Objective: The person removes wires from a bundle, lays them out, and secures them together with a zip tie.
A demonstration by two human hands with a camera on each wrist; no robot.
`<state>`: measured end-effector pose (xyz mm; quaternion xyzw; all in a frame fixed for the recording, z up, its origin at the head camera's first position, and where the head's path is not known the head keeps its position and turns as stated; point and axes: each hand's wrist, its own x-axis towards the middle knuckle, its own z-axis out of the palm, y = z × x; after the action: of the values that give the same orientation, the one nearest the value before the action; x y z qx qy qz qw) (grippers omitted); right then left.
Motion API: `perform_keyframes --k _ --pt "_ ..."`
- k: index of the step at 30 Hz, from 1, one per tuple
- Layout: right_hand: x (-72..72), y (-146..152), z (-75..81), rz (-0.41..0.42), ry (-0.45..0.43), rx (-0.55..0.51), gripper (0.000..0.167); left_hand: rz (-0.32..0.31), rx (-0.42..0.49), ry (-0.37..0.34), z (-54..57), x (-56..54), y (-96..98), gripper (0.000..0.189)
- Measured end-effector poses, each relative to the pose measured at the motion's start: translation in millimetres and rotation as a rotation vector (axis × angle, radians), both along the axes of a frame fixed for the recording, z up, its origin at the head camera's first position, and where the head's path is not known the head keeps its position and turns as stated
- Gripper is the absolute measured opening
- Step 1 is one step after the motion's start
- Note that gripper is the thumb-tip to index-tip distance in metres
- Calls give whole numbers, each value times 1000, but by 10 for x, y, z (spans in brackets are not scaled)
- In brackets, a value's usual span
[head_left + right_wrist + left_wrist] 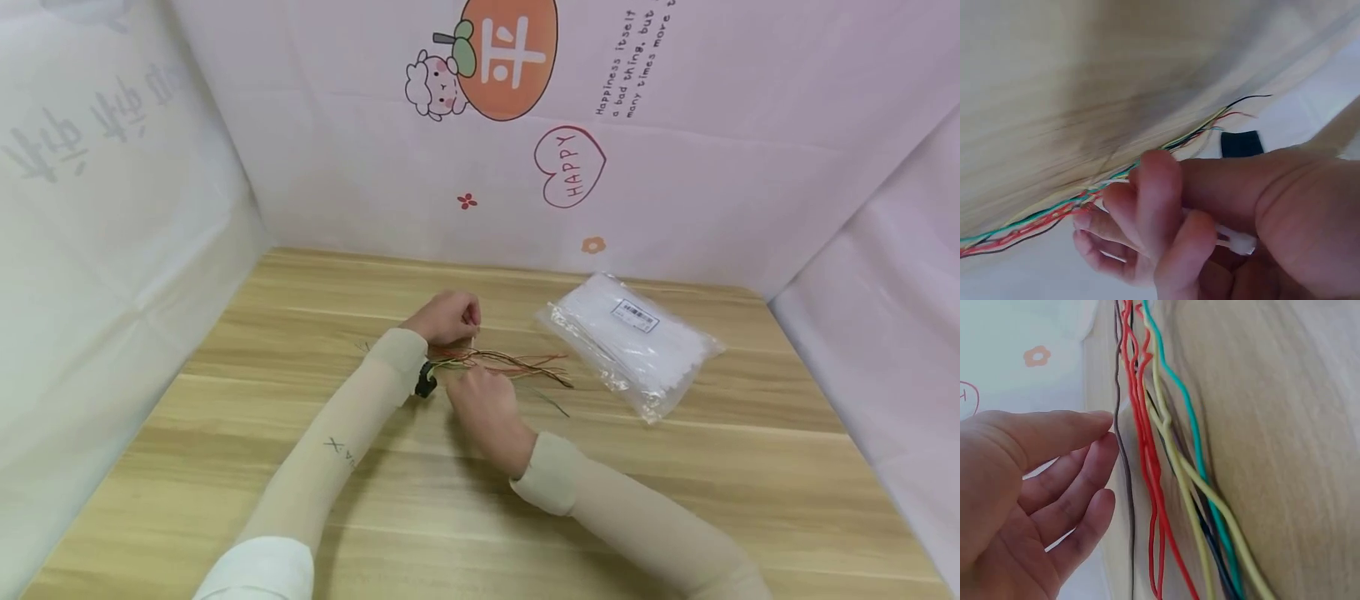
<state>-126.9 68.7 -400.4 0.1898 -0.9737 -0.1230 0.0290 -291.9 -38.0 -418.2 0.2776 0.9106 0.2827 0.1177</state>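
Observation:
A bundle of thin red, yellow, green, black and brown wires [525, 364] lies on the table, running between both hands. My left hand [447, 318] is on the far side of the bundle. Its thumb and forefinger come together beside the brown wire [1117, 387], and in the head view they pinch a thin white strip. On the near side, my right hand [483, 408] has its fingers curled round a white cable tie [1239, 243], whose head pokes out below the thumb. The fingers hide most of the tie, including where it meets the wires.
A clear plastic bag [630, 342] of white cable ties with a barcode label lies to the right on the wooden table [420, 533]. A small black device [425, 381] sits at the left wrist. White printed cloth [360, 167] hangs behind and at both sides.

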Motion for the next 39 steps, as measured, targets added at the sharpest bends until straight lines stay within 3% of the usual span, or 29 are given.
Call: perform_keyframes --k 9,12,14,19,23,27,32,39 --pt "317 267 75 173 178 -24 16 -23 -13 32 -5 -12 9 9" --pt "353 367 122 253 232 -36 12 -24 -14 28 12 4 22 8" --pt "335 425 177 280 213 -48 9 -25 -5 26 19 15 30 8" --pt "150 537 342 226 63 -179 16 -25 31 21 33 51 39 8" --pt "-92 621 395 174 53 -312 12 -14 68 4 44 89 31 7" --pt "-325 686 377 167 57 -479 7 2 115 -10 51 129 14 7" --pt "-554 722 316 127 -29 -718 10 24 196 -28 51 190 4 9" --pt "-719 706 239 35 -92 -833 9 67 269 -2 60 302 17 7"
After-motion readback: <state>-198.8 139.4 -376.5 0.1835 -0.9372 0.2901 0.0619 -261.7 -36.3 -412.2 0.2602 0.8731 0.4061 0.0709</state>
